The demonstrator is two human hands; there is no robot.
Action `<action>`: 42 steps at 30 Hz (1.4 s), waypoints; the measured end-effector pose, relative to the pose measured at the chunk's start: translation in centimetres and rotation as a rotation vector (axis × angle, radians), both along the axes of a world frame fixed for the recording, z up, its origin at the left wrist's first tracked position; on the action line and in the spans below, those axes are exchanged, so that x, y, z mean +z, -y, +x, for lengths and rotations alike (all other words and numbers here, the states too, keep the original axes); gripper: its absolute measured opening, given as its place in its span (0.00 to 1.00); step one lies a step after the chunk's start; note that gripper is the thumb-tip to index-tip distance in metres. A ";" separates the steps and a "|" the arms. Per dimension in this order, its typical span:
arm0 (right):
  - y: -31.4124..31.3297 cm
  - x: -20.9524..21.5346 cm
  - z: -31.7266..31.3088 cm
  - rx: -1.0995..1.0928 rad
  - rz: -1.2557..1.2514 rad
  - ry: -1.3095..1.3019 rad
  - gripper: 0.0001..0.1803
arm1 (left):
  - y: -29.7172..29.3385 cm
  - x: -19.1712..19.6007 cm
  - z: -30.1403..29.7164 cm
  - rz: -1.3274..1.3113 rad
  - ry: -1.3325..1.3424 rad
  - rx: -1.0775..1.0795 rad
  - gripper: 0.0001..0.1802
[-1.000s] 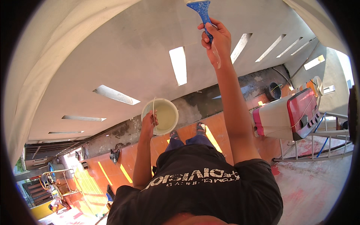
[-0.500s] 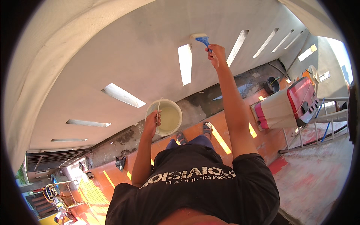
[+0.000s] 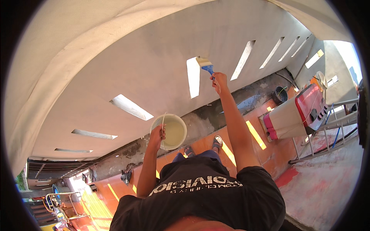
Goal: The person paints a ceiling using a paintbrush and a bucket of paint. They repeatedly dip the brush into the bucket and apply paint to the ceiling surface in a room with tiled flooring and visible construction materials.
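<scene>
My right hand (image 3: 219, 82) is closed round the blue handle of a wide paintbrush (image 3: 206, 65). Its pale bristles lie against the grey wall (image 3: 162, 73), at the right edge of a bright upright slot (image 3: 193, 79). Lower and to the left, my left hand (image 3: 158, 133) grips the handle of a whitish bucket (image 3: 183, 133). Pale, yellowish liquid shows inside the bucket, which hangs in front of the wall's foot. Whether the bristle tips touch the wall or stand just off it, I cannot tell.
More slots (image 3: 131, 107) run along the wall on both sides. A red-and-white twin-tub style machine (image 3: 289, 115) stands right on the orange tiled floor (image 3: 208, 154). Near it are a black bucket (image 3: 280, 94) and a metal ladder (image 3: 327, 133). A dark bag (image 3: 126, 177) lies at left.
My right hand has drawn the paintbrush downward along the wall, beside the upright slot. My left hand still holds the bucket in nearly the same place.
</scene>
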State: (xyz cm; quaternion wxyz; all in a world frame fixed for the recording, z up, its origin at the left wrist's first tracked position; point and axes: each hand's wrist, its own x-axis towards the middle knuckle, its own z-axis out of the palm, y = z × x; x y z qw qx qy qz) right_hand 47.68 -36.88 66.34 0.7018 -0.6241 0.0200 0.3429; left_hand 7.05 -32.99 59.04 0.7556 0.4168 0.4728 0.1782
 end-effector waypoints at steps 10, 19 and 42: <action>-0.4 21.3 3.2 0.153 0.463 0.364 0.14 | 0.1 -0.8 1.4 -0.002 0.005 -0.027 0.19; 0.0 6.4 -1.1 0.144 0.039 0.266 0.13 | -0.6 -1.1 2.3 0.005 0.002 -0.021 0.19; -2.7 21.3 -1.6 0.108 0.576 0.370 0.16 | -2.0 -1.4 0.5 -0.039 0.032 -0.034 0.19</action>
